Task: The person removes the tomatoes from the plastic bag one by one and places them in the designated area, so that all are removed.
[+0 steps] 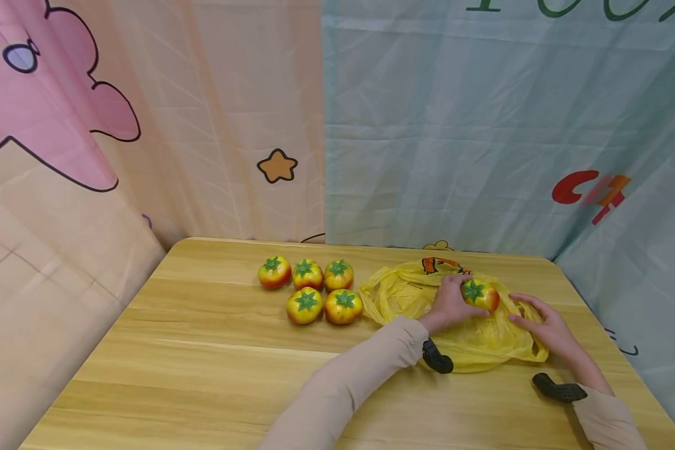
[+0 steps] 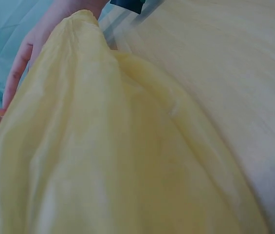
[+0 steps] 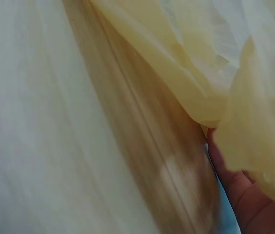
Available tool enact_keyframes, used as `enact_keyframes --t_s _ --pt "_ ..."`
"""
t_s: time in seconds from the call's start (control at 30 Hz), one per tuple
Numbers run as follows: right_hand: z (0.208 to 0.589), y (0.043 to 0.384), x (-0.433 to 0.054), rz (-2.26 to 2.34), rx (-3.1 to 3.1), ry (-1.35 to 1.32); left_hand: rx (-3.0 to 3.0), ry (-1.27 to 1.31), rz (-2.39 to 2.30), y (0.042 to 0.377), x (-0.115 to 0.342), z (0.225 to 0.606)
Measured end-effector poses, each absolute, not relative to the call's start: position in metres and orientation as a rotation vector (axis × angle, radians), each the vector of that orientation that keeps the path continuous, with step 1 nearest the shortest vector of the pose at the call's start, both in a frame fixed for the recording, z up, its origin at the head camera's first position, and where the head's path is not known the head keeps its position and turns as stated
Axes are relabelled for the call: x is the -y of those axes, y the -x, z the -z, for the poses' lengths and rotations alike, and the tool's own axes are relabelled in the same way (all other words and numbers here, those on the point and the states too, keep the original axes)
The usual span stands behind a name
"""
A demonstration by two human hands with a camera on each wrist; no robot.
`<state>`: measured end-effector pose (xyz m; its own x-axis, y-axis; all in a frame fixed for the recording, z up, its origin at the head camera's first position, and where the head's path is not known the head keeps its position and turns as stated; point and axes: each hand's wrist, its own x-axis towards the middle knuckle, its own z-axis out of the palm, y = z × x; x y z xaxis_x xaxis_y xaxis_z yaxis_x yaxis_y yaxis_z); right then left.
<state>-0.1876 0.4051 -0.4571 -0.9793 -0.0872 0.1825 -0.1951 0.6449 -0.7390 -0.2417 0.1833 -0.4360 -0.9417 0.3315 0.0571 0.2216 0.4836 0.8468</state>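
Note:
In the head view my left hand (image 1: 455, 305) grips a yellow-red toy tomato (image 1: 480, 296) with a green star-shaped leaf top, held over a crumpled yellow plastic bag (image 1: 484, 347). My right hand (image 1: 551, 325) holds the bag's right side, thumb and fingers apart at its edge. Yellow film (image 2: 103, 146) fills much of the left wrist view, with the right hand (image 2: 35, 44) behind it. In the right wrist view bag film (image 3: 254, 122) covers part of the right hand's fingers (image 3: 234, 187).
Several more toy tomatoes (image 1: 307, 275) stand in two rows left of the bag. All lie on a wooden table (image 1: 174, 375). Printed curtains (image 1: 399, 144) hang behind the table's far edge and at both sides.

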Motion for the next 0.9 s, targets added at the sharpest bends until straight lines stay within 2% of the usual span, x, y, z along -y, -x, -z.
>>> enact_keyframes --t_s 0.57,0.9 --pt "0.456 0.187 -0.403 -1.218 2.747 -0.212 -2.596 -0.59 -1.556 0.237 -0.164 0.421" --pt "0.454 0.187 -0.403 -1.189 2.772 -0.2 -2.531 -0.553 -1.727 0.226 -0.14 0.407"
